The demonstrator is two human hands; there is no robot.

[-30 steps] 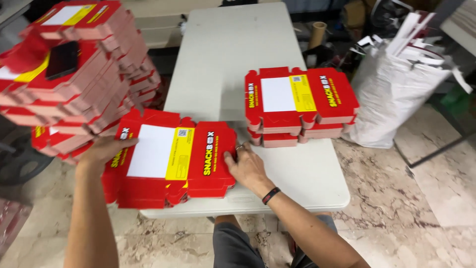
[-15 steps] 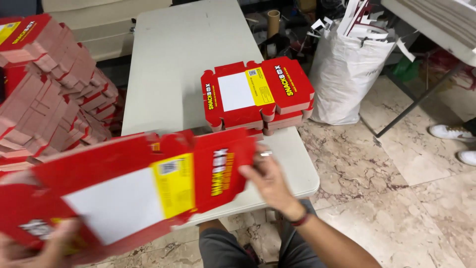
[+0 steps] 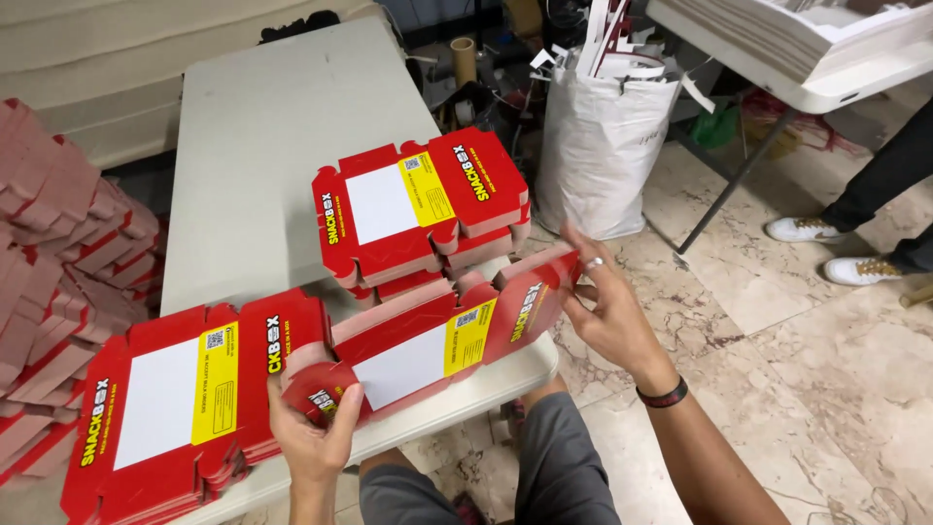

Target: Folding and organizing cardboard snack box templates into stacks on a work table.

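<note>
Left hand [image 3: 316, 428]: fingers curled, gripping the near end flap of a red box blank [image 3: 428, 340]. Right hand [image 3: 607, 311]: fingers spread, fingertips pressed against the blank's far end flap; ring on one finger, dark band on the wrist. The blank is held between both hands, partly folded, just above the white table's [image 3: 262, 126] near edge.

Just left of the left hand: a flat stack [image 3: 185, 399] of the same blanks, on the table. Beyond both hands: a second stack [image 3: 418, 209]. Far left of the left hand: a heap of blanks [image 3: 58, 262]. Beyond the right hand: a white sack [image 3: 598, 146] on the floor. Far right: another person's shoes [image 3: 826, 248].
</note>
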